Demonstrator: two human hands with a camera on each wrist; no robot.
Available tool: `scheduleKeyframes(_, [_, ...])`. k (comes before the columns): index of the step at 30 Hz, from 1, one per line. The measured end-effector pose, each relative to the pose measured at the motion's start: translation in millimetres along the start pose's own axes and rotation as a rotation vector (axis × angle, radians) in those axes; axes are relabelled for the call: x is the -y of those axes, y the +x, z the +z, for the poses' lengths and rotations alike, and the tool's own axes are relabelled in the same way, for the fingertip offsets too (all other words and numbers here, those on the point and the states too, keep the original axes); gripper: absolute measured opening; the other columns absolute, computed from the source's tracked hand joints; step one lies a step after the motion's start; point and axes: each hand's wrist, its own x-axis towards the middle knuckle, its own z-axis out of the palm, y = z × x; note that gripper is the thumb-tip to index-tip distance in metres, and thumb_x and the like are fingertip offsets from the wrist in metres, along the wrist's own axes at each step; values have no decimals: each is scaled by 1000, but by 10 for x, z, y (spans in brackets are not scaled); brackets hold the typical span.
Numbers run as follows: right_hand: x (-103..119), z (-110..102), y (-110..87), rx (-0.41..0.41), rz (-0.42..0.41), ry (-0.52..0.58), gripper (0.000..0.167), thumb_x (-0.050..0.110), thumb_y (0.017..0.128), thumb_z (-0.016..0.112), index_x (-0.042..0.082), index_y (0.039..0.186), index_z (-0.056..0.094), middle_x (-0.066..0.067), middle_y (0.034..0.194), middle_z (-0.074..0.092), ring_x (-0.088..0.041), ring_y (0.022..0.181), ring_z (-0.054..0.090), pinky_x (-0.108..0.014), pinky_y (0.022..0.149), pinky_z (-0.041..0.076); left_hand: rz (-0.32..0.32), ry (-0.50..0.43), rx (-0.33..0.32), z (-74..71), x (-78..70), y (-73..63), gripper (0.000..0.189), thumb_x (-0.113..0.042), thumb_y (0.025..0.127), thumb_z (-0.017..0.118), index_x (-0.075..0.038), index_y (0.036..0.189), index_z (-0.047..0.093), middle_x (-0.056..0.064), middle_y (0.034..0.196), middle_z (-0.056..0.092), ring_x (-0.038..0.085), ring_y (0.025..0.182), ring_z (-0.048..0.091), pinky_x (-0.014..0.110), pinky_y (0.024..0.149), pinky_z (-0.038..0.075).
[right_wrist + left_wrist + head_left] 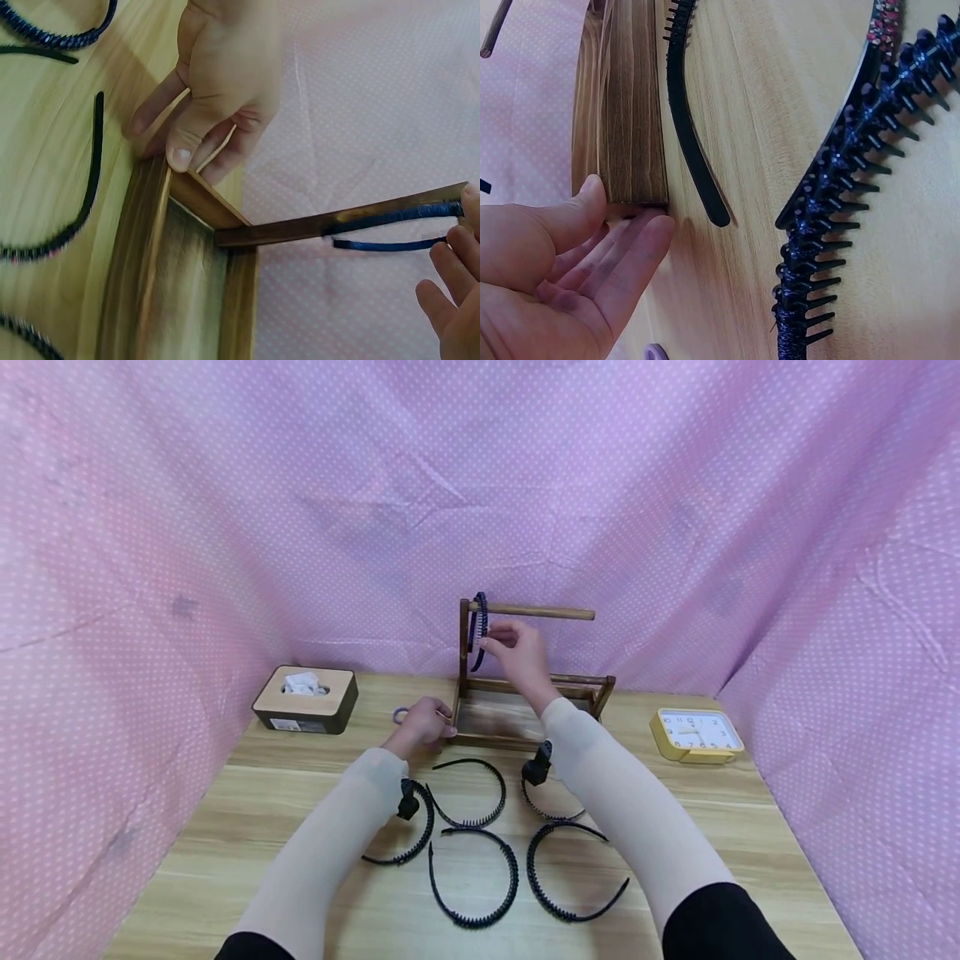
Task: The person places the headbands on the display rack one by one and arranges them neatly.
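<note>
A dark blue toothed headband point(482, 610) hangs over the left end of the upper rod of a wooden rack point(525, 741), close to the post. My right hand point(521, 656) pinches that headband at its side, below the rod. Down on the table, my left hand point(423, 725) grips the rack's front left corner; in the left wrist view its thumb lies against the wood point(634, 112), fingers at the end. Nearer to me lie several dark headbands, among them a blue one point(513, 877) and one with pinkish stones point(885, 22).
A tissue box point(341, 702) stands at the left and a yellow clock point(663, 739) at the right. Beside my left hand is a lilac ring-shaped thing point(397, 715). Pink dotted cloth point(375, 527) hangs behind the table. My right forearm partly covers one headband point(551, 815).
</note>
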Motion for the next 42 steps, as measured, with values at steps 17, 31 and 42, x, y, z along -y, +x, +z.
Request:
scheduleKeyframes(17, [68, -932, -680, 151, -97, -231, 33, 20, 89, 82, 8, 117, 72, -9, 113, 75, -24, 99, 72, -37, 90, 60, 3, 7, -11, 35, 34, -14, 39, 5, 90, 74, 7, 125, 59, 23, 117, 67, 31, 87, 72, 39, 70, 65])
scheduleKeyframes(31, [-319, -1281, -1721, 357, -117, -311, 31, 24, 84, 87, 13, 111, 76, -3, 106, 78, -19, 95, 73, -33, 79, 61, 0, 3, -8, 41, -29, 22, 42, 4, 91, 74, 5, 129, 58, 23, 123, 65, 28, 83, 72, 38, 72, 65])
scheduleKeyframes(42, [-636, -1383, -2413, 412, -112, -296, 26, 17, 82, 87, 19, 106, 77, 7, 98, 76, -17, 87, 72, -30, 72, 59, 30, 29, 1, 16, 30, 12, 43, 2, 92, 73, 6, 133, 58, 25, 123, 67, 33, 93, 73, 41, 76, 65])
